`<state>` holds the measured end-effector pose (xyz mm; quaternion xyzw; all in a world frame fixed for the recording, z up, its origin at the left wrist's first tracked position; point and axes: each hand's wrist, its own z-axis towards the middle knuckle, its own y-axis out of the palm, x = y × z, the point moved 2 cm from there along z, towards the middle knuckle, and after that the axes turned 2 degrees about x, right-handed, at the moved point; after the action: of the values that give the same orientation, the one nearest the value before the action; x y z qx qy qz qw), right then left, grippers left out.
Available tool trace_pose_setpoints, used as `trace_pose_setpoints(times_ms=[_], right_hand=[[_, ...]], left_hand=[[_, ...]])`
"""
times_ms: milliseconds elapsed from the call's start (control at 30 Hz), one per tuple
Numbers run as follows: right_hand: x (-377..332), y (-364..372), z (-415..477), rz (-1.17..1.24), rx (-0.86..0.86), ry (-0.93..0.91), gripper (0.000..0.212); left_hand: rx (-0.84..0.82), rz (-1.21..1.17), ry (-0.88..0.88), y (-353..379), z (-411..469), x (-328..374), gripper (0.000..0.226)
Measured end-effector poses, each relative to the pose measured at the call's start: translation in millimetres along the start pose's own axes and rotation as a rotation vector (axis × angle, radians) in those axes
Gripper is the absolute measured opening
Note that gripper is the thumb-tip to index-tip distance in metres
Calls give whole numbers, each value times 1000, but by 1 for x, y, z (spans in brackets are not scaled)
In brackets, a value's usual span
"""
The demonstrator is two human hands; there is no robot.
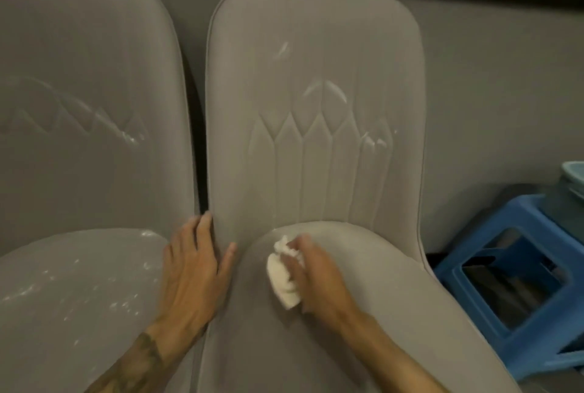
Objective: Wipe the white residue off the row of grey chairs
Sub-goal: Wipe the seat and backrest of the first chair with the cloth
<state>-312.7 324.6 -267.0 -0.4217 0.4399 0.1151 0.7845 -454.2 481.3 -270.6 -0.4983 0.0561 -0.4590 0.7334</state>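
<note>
The right hand (319,278) clenches a crumpled white tissue wad (282,275) against the padded grey chair (316,155) seat to scrub. The left hand (192,269), flat and holding nothing, steadies its edge. 2 chairs show white residue streaks (325,92).

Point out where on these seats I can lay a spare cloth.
Free: the right seat, front and right part, between the right hand and the edge by the blue stool. Crowded: its back left, where that hand grips the white cloth, and the gap between chairs, under the left hand. The left seat is residue-streaked.
</note>
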Motion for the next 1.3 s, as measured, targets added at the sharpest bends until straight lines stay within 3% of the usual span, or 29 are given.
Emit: trace_pose_setpoints(times_ms=[67, 233, 467, 700, 900, 967, 1100, 1200, 1300], right_hand=[[13, -33, 30, 50, 155, -3, 22], [10, -121, 93, -192, 517, -173, 16], [-58, -220, 195, -440, 852, -562, 11], [-29, -234, 235, -608, 708, -543, 24], [-2, -230, 208, -700, 510, -728, 15], [-23, -243, 229, -703, 560, -691, 27], [-43, -250, 254, -639, 707, -649, 30], [-4, -230, 221, -729, 634, -684, 36], [22, -222, 194, -836, 537, -779, 25]], left_hand=[[148, -44, 69, -4, 39, 16, 69], [404, -83, 180, -14, 129, 41, 71], [575, -37, 256, -31, 206, 66, 68], [623, 52, 285, -25, 215, 63, 70], [654, 54, 284, -23, 216, 61, 69], [661, 58, 285, -21, 217, 61, 69], [679, 67, 284, -18, 218, 61, 69], [687, 52, 288, -16, 218, 61, 69], [693, 31, 293, -15, 218, 61, 68]])
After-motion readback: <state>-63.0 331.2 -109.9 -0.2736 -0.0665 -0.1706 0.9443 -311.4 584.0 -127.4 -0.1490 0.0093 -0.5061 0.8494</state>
